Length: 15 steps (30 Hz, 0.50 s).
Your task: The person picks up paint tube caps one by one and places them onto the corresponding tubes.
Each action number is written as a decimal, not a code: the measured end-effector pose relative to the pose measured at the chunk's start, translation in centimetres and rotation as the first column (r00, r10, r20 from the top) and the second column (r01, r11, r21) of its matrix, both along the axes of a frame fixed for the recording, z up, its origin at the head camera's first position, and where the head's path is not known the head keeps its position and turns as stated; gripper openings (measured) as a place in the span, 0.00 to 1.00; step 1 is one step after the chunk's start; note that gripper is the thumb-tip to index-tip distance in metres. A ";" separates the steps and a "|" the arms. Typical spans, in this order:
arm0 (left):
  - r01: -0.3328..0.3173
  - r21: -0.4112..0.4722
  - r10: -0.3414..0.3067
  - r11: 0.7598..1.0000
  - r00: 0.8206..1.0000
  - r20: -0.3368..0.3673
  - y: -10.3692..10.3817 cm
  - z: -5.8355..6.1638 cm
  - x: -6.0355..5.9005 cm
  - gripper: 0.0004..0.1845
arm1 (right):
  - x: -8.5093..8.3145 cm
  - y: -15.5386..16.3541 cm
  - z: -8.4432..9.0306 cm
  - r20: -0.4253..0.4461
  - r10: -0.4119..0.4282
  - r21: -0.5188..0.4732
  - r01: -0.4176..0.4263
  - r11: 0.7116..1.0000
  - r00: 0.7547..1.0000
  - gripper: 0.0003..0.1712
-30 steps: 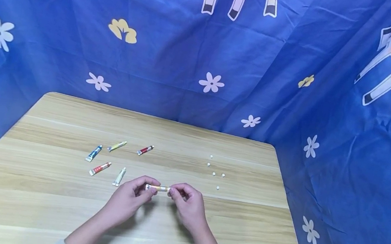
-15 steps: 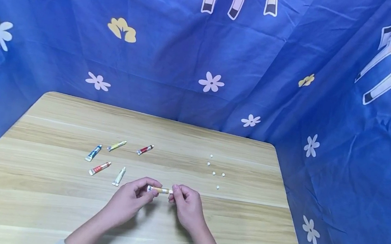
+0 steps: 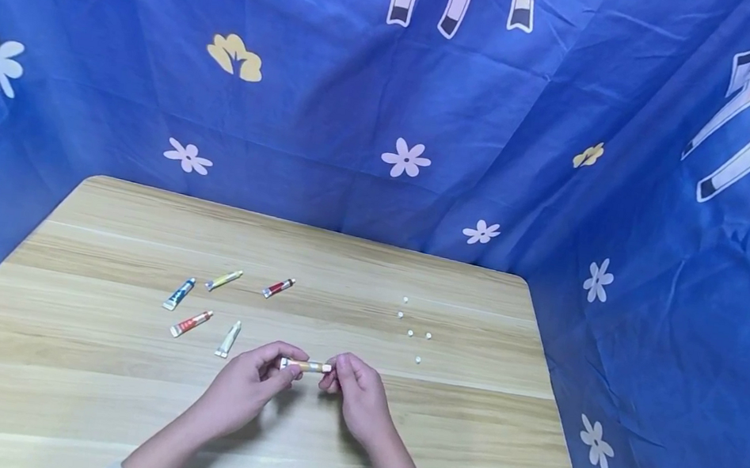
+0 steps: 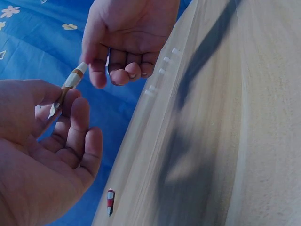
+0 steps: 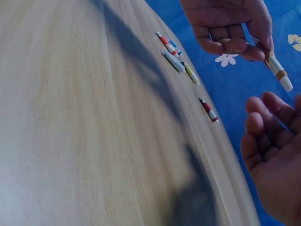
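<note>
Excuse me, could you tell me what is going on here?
A person's left hand pinches a small orange-banded tube, its white cap on; the right hand is close by that cap. Five other tubes lie on the table to the left, and five loose caps lie to the right.

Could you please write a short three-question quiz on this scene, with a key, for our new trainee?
1. Multiple choice: what does the person's left hand grip?
a) the dark-red tube
b) the orange-banded tube
c) the yellow tube

2. Count: in the head view, how many small white pieces lie on the table?

3. True or false: in the head view, the blue tube lies to the left of those small white pieces.

Key: 1. b; 2. five; 3. true.
</note>
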<state>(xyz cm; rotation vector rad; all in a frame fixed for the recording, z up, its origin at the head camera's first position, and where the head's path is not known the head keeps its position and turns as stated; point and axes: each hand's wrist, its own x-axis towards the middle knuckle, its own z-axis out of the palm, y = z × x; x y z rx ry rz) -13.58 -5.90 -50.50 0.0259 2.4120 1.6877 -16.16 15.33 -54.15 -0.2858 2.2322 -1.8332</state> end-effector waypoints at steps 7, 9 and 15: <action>-0.006 -0.007 0.006 1.000 1.000 0.014 -0.1 -0.1 0.1 0.12 | 0.2 0.5 -0.1 -0.056 0.115 0.006 -0.115 0.993 0.992 0.24; -0.002 -0.007 0.002 1.000 1.000 0.013 -0.1 -0.1 0.1 0.12 | 0.3 0.5 -0.1 -0.093 0.123 0.017 -0.122 0.992 0.988 0.25; 0.006 -0.005 -0.006 1.000 1.000 0.014 0.0 -0.2 0.1 0.11 | 0.4 0.6 -0.2 -0.135 0.090 -0.010 -0.092 0.996 0.987 0.23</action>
